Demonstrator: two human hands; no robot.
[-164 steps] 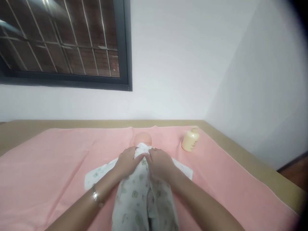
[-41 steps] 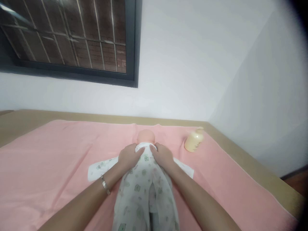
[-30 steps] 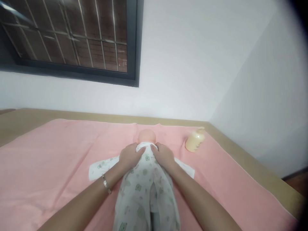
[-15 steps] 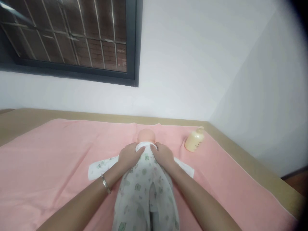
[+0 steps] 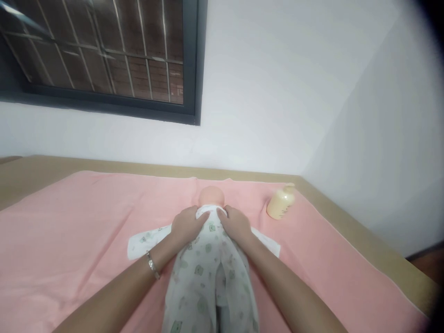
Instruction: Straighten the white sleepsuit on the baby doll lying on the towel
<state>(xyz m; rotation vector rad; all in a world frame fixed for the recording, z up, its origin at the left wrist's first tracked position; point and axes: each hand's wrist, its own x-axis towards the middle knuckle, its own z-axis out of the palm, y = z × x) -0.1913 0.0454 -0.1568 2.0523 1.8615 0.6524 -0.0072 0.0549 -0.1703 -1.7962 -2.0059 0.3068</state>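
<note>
A doll lies on a pink sheet with its smooth, bald head toward the wall. White baby clothes with green and grey prints cover its body, and the sleeves spread out to both sides. My left hand is closed on the clothes at the left of the neckline, its thumb on the front. Opposite it, my right hand grips the right side of the neckline the same way. The fingers of both hands are partly hidden behind the cloth and shoulders. The doll's face does not show.
The pink sheet covers a wooden surface whose edges meet white walls. A cream pump bottle stands on the sheet at the right, beyond the right sleeve. A dark-framed window with bars is at upper left.
</note>
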